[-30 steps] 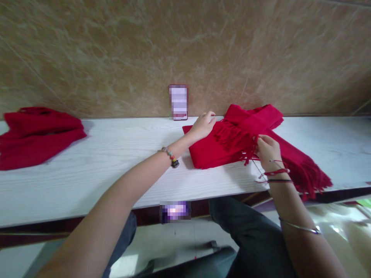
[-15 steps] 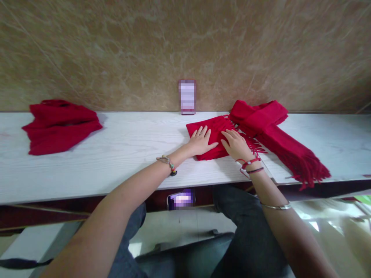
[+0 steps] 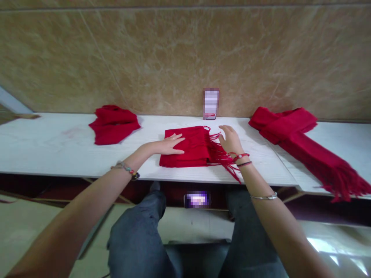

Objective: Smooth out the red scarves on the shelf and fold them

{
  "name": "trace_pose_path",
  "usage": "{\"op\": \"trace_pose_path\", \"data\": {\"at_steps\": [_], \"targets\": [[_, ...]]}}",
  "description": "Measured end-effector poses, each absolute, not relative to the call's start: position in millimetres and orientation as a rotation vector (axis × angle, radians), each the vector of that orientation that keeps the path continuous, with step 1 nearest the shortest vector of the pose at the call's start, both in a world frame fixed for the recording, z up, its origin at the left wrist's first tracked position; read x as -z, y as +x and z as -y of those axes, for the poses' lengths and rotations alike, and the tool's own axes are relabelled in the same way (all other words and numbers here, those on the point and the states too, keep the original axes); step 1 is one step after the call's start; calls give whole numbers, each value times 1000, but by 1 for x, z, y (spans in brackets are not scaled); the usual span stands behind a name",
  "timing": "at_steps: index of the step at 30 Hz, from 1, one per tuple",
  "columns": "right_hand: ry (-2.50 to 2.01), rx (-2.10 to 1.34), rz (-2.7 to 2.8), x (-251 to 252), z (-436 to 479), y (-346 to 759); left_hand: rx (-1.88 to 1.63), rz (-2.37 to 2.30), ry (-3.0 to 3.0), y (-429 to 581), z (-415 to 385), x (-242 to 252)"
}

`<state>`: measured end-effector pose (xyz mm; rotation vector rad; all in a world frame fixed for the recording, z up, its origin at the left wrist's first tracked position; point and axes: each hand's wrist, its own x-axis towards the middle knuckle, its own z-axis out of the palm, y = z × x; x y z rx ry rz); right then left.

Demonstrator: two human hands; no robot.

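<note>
A red scarf (image 3: 194,148), folded into a flat rectangle, lies in the middle of the white tabletop with its fringe spread out to the right. On its left part rests my left hand (image 3: 171,145), palm down with the fingers spread. My right hand (image 3: 231,139) is over the fringe end, fingers apart and slightly bent, holding nothing that I can see. Whether it touches the fringe strands I cannot tell. Bracelets circle both my wrists.
To the right lies another red scarf (image 3: 292,133), crossed over itself, its fringe near the front edge. A crumpled red cloth (image 3: 116,125) is at left. A phone (image 3: 211,103) leans against the marble wall; another phone (image 3: 197,199) sits below the tabletop (image 3: 63,154).
The folded scarf has shifted left, away from the crossed scarf, and lies straighter. My right hand has moved off its body to the fringe. The view has shifted too.
</note>
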<state>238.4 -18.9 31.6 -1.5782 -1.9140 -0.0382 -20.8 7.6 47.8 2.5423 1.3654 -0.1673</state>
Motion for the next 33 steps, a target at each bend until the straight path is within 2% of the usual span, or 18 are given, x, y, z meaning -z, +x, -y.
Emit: {"op": "trace_pose_path", "data": {"at_steps": [5, 7, 13, 16, 21, 24, 28, 33], "targets": [[-1255, 60, 2289, -36, 9, 187, -465, -1754, 2413, -19, -10, -43], [-1215, 68, 2482, -39, 8, 169, -551, -1865, 2307, -15, -9, -29], [-1193, 235, 2790, -48, 11, 152, -384, -1927, 2194, -9, 2, -4], [-1351, 287, 2673, -48, 7, 179, -367, -1947, 2175, -9, 5, -7], [-1863, 143, 2194, -47, 4, 244, -375, -1986, 2213, -7, 7, -12], [-1780, 116, 2212, -54, 4, 247, -419, -1953, 2348, -1, 10, -18], [-1422, 79, 2345, -56, -8, 210, -440, -1813, 2382, 10, 9, -24], [-1416, -78, 2426, -21, -35, 197, -282, -1786, 2282, 16, 6, -19]]}}
